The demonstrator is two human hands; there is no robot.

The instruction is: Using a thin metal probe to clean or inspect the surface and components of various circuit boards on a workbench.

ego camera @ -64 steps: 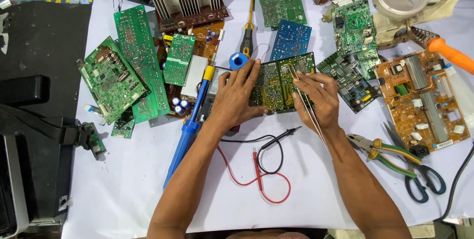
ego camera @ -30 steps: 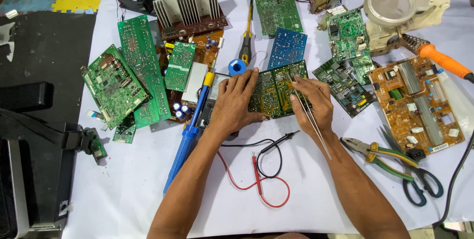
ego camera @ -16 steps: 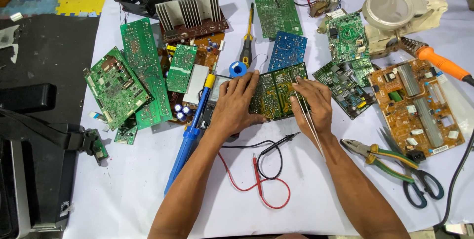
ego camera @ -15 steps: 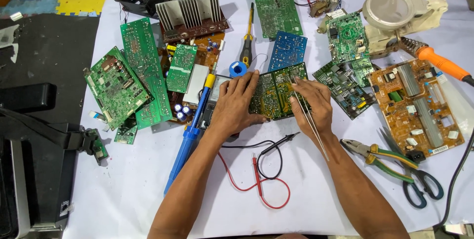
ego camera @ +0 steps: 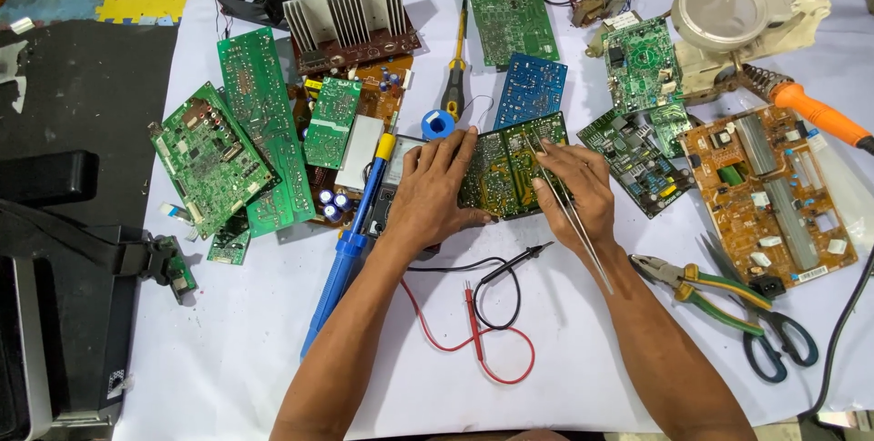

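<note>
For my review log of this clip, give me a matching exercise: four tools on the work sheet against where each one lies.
Things:
1. tweezers
2. pliers
3. soldering iron
4. desoldering pump

Places:
A. far right, orange handle, beside the brown circuit board
B. in the right hand, over the green circuit board
C. left of the left hand, blue barrel
D. right of the right forearm, next to the scissors

Pairs: 1-B, 2-D, 3-A, 4-C

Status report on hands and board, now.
Left hand flat on green circuit board. Right hand holds tweezers, tips on board. Probe leads lie just below.
</note>
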